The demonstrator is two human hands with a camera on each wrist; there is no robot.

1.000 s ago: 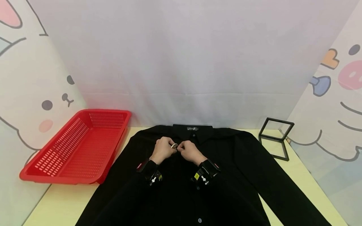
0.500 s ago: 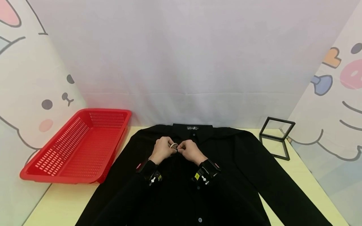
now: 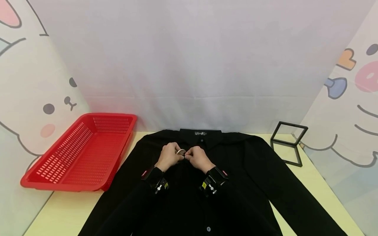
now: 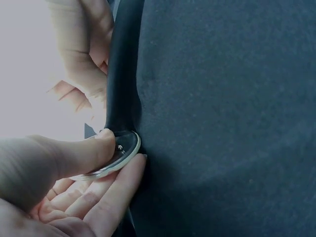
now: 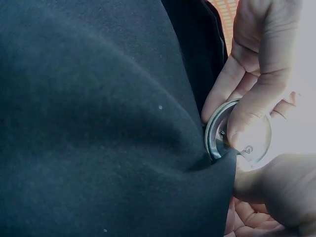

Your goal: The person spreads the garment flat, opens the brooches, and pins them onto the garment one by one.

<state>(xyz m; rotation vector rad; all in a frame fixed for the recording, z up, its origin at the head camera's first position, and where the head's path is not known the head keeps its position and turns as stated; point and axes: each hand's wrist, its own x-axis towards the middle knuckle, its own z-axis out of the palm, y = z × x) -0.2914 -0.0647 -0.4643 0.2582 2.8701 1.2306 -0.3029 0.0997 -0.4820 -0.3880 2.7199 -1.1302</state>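
Note:
A black button-up shirt [image 3: 230,154] lies spread with its collar [image 3: 200,132] at the back. Over its upper front, my left hand [image 3: 169,156] holds a round pin badge [image 5: 259,134], its thumb pressed on the metal back and its fingers behind. A fold of the shirt cloth [image 4: 123,64] reaches onto the badge's back. My right hand [image 3: 200,159] pinches the shirt's edge right beside the badge, fingertips close to the left thumb. The badge's pin is mostly hidden by the left thumb and the cloth.
To the left stands a red plastic basket [image 3: 88,160]. A black hinged square frame [image 3: 284,143] stands at the back right of the pale table [image 3: 65,206]. White printed cloth [image 3: 195,65] hangs behind and at both sides.
The badge has tilted slightly in the left hand. Both hands otherwise keep nearly the same place over the shirt.

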